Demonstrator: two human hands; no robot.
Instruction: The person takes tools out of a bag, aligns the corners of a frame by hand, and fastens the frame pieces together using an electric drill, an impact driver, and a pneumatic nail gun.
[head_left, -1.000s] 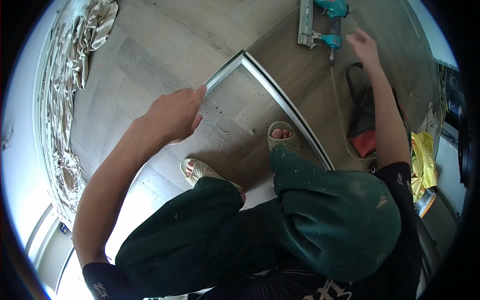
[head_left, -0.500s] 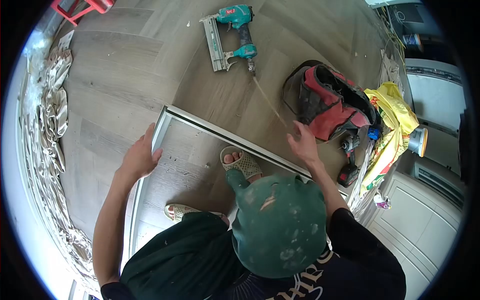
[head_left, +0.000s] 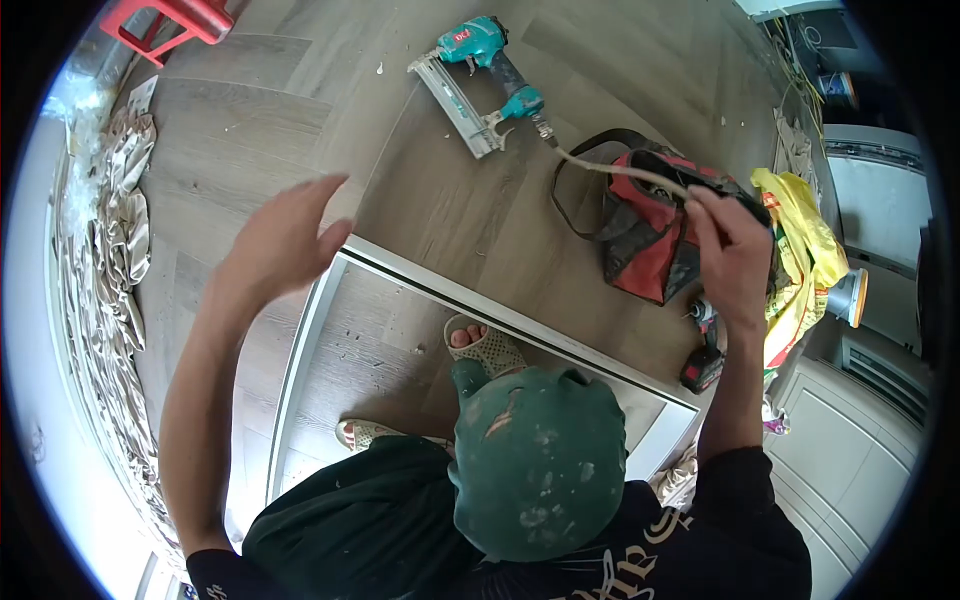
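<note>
My right hand point(head_left: 735, 250) is closed around a thin pale air hose point(head_left: 612, 168), pinched between thumb and fingers above the tool bag. The hose runs to the fitting on a teal nail gun point(head_left: 476, 42), which lies on its side on the floor. With thumb apart and fingers stretched out, my left hand point(head_left: 285, 235) is raised beside the corner of a white-edged rectangular frame point(head_left: 500, 308) and holds nothing. That frame lies around my sandalled feet on the wood floor.
A red and black tool bag point(head_left: 640, 240) stands right of the nail gun, with a cordless drill point(head_left: 706, 350) below it. A yellow bag point(head_left: 808, 240) lies farther right. Crumpled fabric point(head_left: 130, 225) lines the left wall; a red stool point(head_left: 195, 18) is at upper left.
My right hand has moved up and right and now holds the hose, which has lifted. The nail gun has turned slightly. My left hand has come off the frame's left edge and moved upward.
</note>
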